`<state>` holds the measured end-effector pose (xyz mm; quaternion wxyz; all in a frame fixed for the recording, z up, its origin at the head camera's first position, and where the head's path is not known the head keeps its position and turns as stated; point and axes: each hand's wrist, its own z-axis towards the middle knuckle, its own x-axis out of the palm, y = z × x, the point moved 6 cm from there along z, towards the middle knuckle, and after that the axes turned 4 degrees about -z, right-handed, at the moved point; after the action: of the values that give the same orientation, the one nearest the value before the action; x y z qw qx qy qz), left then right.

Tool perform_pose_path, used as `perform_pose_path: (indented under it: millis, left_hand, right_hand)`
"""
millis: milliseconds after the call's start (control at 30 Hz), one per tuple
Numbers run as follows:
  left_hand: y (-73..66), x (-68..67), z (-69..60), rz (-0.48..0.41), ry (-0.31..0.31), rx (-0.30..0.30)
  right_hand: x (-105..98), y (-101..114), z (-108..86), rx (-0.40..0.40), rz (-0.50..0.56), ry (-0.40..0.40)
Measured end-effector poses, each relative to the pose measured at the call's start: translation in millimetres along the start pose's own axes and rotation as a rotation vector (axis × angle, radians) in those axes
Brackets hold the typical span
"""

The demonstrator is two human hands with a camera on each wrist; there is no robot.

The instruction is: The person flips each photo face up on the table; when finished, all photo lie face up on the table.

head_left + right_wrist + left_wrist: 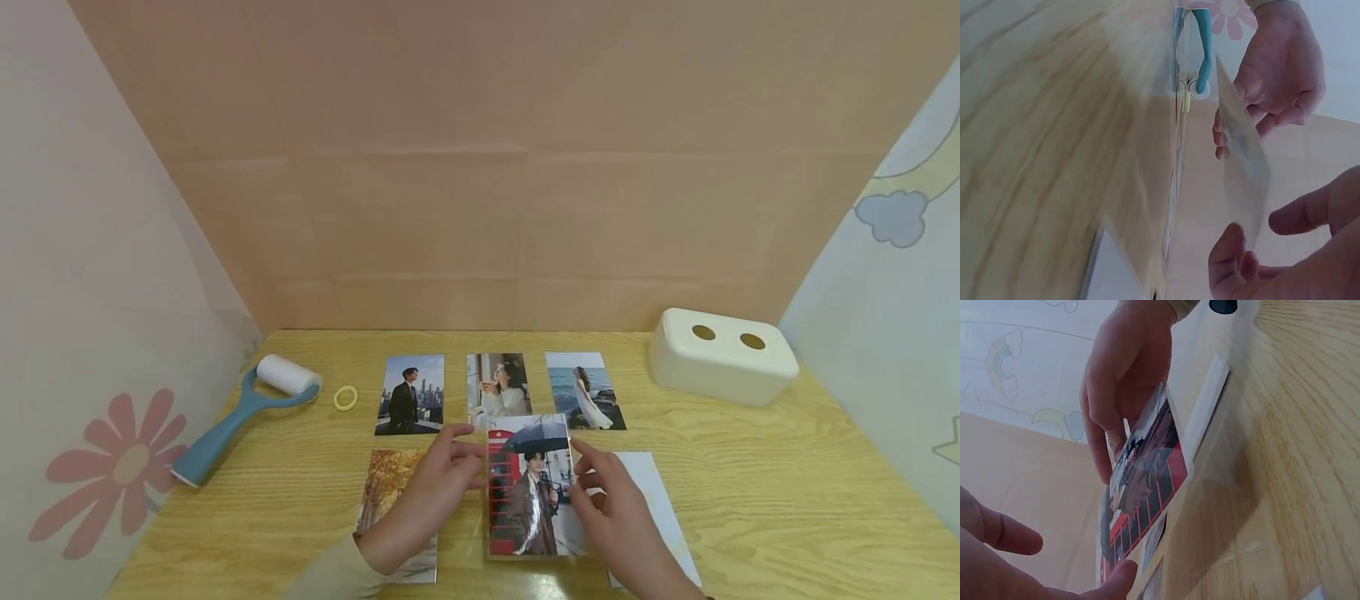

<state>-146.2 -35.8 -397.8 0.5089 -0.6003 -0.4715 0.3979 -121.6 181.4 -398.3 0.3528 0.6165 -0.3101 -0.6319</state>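
A glossy photo (532, 500) of a person under an umbrella beside a red phone box, with a clear border, is held above the table. My left hand (438, 492) holds its left edge with the fingertips, and my right hand (611, 508) grips the right edge. In the left wrist view the photo (1147, 462) is tilted between the two hands. From the right wrist view, the back of the photo (1244, 162) looks pale. Under my left hand lies an autumn photo (382, 475), partly covered. A white card (656, 492) lies partly behind my right hand.
Three photos lie in a row behind: a suited figure (410, 396), a person by a window (497, 383) and one by the sea (585, 390). At left are a blue-handled lint roller (232, 425) and a yellow ring (346, 398). A white box (720, 358) stands back right.
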Motion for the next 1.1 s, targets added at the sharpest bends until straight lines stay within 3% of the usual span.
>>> perform_pose_path:
  millis: [267,667,900,1100]
  left_hand:
    - [3.1,-4.2,-1.0,0.054,0.007,-0.021]
    - [7.2,-8.5,-2.5,0.216,-0.017,-0.041]
    - [13.4,-9.6,-0.8,0.292,0.026,-0.065]
    - [17.9,-11.3,2.2,0.317,0.055,-0.085]
  right_hand:
    - [10.3,-5.6,2.3,0.038,-0.045,0.064]
    - [20.9,-11.4,-4.0,-0.022,-0.157,0.105]
    - [28.4,-12.4,-5.1,-0.078,-0.238,0.193]
    - [30.8,-11.7,-5.3,-0.116,-0.272,0.219]
